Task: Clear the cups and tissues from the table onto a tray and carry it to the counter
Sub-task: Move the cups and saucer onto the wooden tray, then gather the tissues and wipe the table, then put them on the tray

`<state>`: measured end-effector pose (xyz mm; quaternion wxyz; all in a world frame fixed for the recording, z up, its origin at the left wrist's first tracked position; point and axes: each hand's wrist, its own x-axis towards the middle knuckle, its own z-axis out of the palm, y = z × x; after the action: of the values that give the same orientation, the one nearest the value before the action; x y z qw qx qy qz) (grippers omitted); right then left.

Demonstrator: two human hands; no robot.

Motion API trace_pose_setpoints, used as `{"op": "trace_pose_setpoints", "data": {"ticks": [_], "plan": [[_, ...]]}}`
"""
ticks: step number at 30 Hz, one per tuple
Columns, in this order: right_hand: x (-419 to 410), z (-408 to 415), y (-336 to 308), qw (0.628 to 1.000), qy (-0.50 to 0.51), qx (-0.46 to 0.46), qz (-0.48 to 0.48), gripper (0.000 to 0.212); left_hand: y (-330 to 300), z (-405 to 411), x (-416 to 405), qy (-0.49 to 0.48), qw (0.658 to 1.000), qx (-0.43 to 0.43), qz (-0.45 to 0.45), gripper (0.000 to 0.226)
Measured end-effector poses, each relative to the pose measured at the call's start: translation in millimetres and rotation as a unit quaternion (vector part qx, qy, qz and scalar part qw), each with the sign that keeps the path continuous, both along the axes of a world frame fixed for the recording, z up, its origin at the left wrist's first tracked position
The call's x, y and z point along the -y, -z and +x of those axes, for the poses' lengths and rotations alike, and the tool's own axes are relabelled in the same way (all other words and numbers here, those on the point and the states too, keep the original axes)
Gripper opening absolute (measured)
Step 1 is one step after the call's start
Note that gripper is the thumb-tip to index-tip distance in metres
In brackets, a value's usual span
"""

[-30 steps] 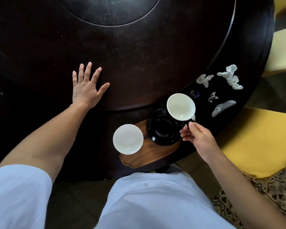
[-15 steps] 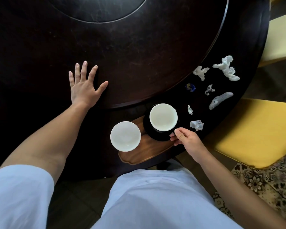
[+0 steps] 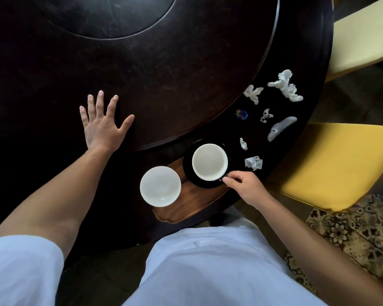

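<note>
Fingers of the right hand (image 3: 244, 186) pinch the cup (image 3: 209, 161) on its saucer (image 3: 189, 173); left hand (image 3: 102, 127) lies flat, empty. A bump could tip it off the tray (image 3: 186, 206).

Left hand (image 3: 103, 127) lies flat, fingers spread, arm outstretched; right hand (image 3: 244, 186) curls in a pinching grip, forearm angled inward.

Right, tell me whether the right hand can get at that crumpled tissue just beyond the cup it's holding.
Probably yes. The right hand sits right beside the crumpled tissue, with bare tabletop between them. It is pinching the cup on the black saucer, so it must let go first.
</note>
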<state>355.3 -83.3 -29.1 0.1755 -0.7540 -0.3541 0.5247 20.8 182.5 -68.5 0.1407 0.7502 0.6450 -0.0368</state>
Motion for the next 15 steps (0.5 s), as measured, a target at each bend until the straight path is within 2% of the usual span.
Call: {"op": "trace_pose_setpoints", "data": {"ticks": [4,8,11,13,15], "plan": [[-2,1,-5,1.000,-0.016,0.017,0.000,0.016,-2,1,-1,0.001,1.000,0.010,-0.004,0.083],[-9,14,-16,0.996,-0.082,0.010,-0.015,0.012,-4,4,-6,0.001,1.000,0.010,-0.016,0.082],[-28,64,-24,0.999,0.004,0.017,0.036,0.015,-19,18,-14,-0.005,1.000,0.019,-0.019,0.080],[-44,112,-28,0.995,0.068,0.039,0.069,0.016,-33,38,-16,-0.006,0.998,0.069,0.004,0.075],[-56,160,-28,0.989,0.086,0.082,0.092,0.021,-43,69,-9,0.030,0.993,0.109,0.043,0.068]]}}
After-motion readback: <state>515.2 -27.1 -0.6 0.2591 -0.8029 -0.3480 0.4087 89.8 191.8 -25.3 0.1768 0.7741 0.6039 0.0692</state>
